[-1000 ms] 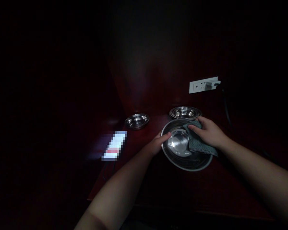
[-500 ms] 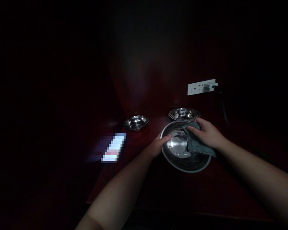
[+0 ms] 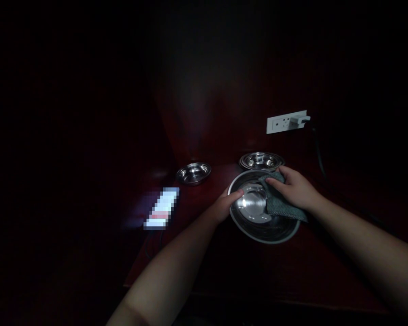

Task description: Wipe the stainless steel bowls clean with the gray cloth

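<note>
A large shiny steel bowl [image 3: 258, 224] rests on a dark red wooden table [image 3: 238, 267], dimly lit. My left hand [image 3: 226, 204] grips the bowl's left rim, thumb over the edge. My right hand [image 3: 294, 188] presses a grey-green cloth [image 3: 279, 206] against the inside of the bowl on its right side, fingers closed over the cloth.
Two smaller steel bowls stand behind: one [image 3: 193, 173] at the left, one [image 3: 261, 160] just beyond the large bowl. A lit phone screen [image 3: 161, 208] lies at the left. A white wall socket [image 3: 285, 122] holds a plug with a dark cable [image 3: 318, 149] hanging down.
My right hand has shifted the cloth slightly inside the bowl. The left hand and the bowl have stayed where they were.
</note>
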Demonstrator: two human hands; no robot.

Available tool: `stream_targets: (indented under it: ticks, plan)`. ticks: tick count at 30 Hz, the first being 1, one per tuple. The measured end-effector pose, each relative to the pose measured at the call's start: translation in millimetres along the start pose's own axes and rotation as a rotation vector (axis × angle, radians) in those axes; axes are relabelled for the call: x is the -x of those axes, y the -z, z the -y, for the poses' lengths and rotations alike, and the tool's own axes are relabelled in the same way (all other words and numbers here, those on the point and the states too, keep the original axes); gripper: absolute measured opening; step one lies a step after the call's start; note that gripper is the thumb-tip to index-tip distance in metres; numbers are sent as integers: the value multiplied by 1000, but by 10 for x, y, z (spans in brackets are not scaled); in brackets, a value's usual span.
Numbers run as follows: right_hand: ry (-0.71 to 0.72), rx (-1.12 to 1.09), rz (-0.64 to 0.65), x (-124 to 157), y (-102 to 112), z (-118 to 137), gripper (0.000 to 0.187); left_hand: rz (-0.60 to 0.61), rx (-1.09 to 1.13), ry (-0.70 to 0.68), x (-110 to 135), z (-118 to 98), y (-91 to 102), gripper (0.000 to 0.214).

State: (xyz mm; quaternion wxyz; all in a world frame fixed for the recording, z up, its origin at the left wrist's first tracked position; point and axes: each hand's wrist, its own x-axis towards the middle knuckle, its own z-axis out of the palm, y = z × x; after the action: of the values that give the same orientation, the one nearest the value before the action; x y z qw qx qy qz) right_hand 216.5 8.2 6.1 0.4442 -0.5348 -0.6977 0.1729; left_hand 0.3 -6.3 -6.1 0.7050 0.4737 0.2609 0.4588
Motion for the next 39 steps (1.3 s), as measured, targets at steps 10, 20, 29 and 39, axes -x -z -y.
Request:
stream_targets:
  ticks: [10, 20, 29, 39]
  plan:
    - [5, 5, -7, -3, -4, -13, 24, -18, 17, 16, 1, 19, 9, 43]
    - [-25, -2, 11, -8, -5, -21, 25, -11, 21, 2, 7, 8, -7, 50]
    - [-26, -8, 11, -2, -2, -7, 25, 0, 25, 3, 7, 11, 0, 48]
    - [-11, -9, 6, -1, -2, 21, 25, 14, 22, -4, -6, 22, 15, 48]
